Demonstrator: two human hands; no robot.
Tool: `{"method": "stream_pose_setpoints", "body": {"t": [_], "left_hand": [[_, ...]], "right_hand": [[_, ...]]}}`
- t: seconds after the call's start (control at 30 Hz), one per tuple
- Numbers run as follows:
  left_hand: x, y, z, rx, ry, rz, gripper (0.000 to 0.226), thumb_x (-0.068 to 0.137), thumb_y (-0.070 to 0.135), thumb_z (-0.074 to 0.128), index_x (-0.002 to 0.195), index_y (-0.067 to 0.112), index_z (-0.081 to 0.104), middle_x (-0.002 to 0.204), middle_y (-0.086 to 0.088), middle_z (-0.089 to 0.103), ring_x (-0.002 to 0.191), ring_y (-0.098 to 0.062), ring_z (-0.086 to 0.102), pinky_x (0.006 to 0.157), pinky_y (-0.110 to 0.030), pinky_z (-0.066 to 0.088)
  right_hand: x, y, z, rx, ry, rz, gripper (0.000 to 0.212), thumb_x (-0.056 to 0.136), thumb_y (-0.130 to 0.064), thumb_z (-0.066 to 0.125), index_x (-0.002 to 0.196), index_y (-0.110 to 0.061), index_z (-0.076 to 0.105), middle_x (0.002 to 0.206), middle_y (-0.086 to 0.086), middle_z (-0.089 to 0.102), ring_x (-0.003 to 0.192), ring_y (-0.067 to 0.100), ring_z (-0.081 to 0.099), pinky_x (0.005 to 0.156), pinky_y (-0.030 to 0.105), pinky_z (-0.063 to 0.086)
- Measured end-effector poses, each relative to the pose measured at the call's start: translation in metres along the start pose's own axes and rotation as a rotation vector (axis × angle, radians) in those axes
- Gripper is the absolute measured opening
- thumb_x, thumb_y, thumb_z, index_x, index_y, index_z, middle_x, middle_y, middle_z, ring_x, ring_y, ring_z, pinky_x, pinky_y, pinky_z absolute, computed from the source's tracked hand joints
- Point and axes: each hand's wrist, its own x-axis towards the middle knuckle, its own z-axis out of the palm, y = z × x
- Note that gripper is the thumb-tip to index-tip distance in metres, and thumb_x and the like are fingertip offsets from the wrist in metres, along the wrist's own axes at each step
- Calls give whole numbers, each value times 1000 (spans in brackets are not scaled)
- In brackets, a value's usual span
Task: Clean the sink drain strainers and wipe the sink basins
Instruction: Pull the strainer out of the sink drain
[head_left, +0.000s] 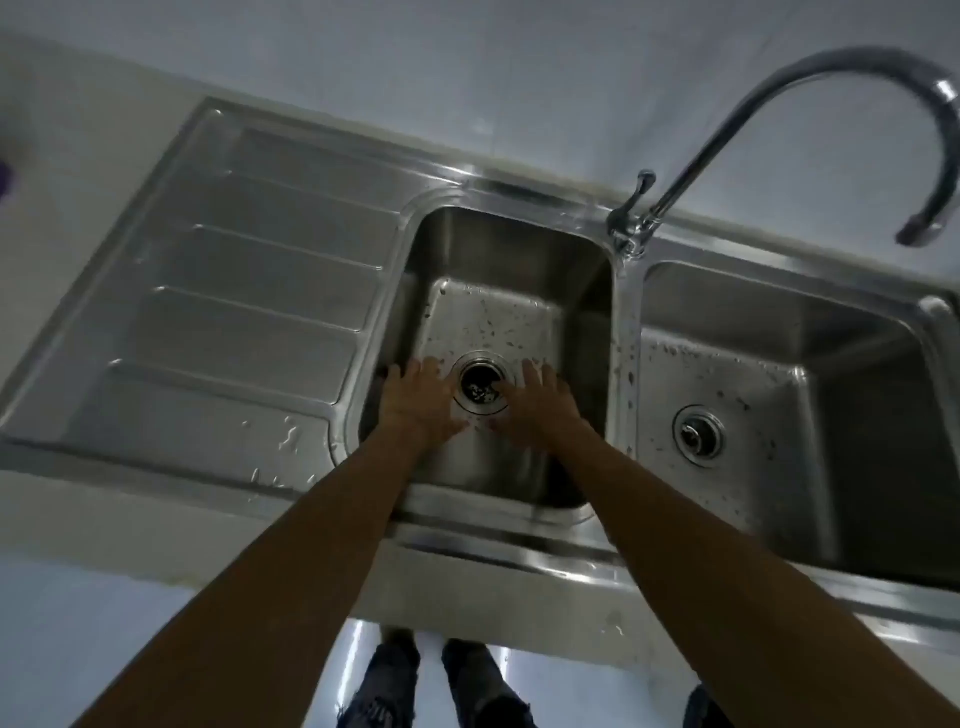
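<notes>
Both hands are reaching down into the left basin (498, 291), flanking its drain strainer (480, 388); the left hand (418, 402) is lying palm-down with fingers spread on the basin floor just beside the strainer's rim, holding nothing; the right hand (537, 402) is likewise flat and empty, though its thumb appears to be crossing the rim toward the dark opening, and whether it is touching the strainer cannot be told. This two-sided placement is probably bracketing the strainer so that it can be gripped and lifted out; dark debris is showing inside the opening between the hands. Specks of dirt are dotting the basin floor beyond the fingertips. To the right of the right hand, past the dividing ridge, the right basin (779, 322) is holding the second strainer (698, 435), well apart from both hands. The faucet (810, 104) is arching beyond and to the right, its spout hanging over the right basin, not over the hands. To the left of the left hand the ribbed drainboard (249, 291) is lying bare apart from water droplets. Nothing is obstructing the reach; no cloth or sponge is in view.
</notes>
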Motion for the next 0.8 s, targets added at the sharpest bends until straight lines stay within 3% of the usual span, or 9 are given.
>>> {"method": "stream_pose_setpoints", "body": {"t": [0.17, 0.3, 0.4, 0.47, 0.57, 0.7, 0.8], "left_hand": [[32, -3, 32, 85, -2, 65, 77, 91, 67, 57, 157, 33, 35, 171, -16, 9, 158, -36, 10, 125, -54, 15], [51, -2, 43, 50, 5, 130, 57, 100, 57, 51, 153, 36, 43, 173, -16, 0, 160, -37, 1, 126, -55, 9], [59, 3, 47, 84, 14, 160, 46, 105, 43, 47, 150, 36, 47, 172, -18, 0, 159, -39, 2, 126, -56, 10], [63, 4, 48, 83, 12, 158, 44, 104, 39, 51, 148, 34, 51, 172, -18, 6, 158, -39, 7, 125, -55, 13], [66, 4, 47, 80, 47, 177, 41, 97, 37, 57, 137, 29, 64, 161, -10, 33, 146, -32, 31, 118, -49, 23], [66, 3, 41, 55, 105, 170, 37, 97, 41, 58, 130, 27, 68, 146, -3, 55, 132, -25, 49, 116, -47, 26], [61, 1, 28, -1, 181, 195, 45, 94, 45, 63, 134, 23, 59, 141, -4, 60, 128, -24, 54, 112, -44, 28]], "right_hand": [[34, 2, 21, -151, 12, 22, 71, 93, -71, 43, 156, -43, 24, 166, 18, -22, 151, 48, -17, 121, 63, 4], [46, 2, 30, -194, -13, -5, 65, 98, -67, 37, 156, -39, 30, 166, 17, -20, 152, 45, -16, 122, 64, 4], [46, 1, 32, -166, 20, -1, 62, 95, -63, 48, 149, -32, 43, 168, 18, -9, 154, 44, -7, 123, 61, 10], [45, 3, 29, -123, 87, -39, 57, 93, -57, 56, 142, -28, 51, 168, 16, 8, 154, 40, 7, 121, 58, 18], [45, 3, 24, -81, 191, -97, 47, 92, -47, 60, 134, -25, 59, 157, 7, 38, 145, 29, 33, 113, 48, 29], [38, 1, 16, -38, 244, -104, 41, 92, -44, 62, 128, -24, 66, 152, 4, 47, 137, 28, 45, 109, 47, 33], [27, 3, 10, 9, 319, -88, 46, 91, -40, 62, 135, -27, 59, 153, 2, 48, 135, 27, 48, 107, 45, 36]]}}
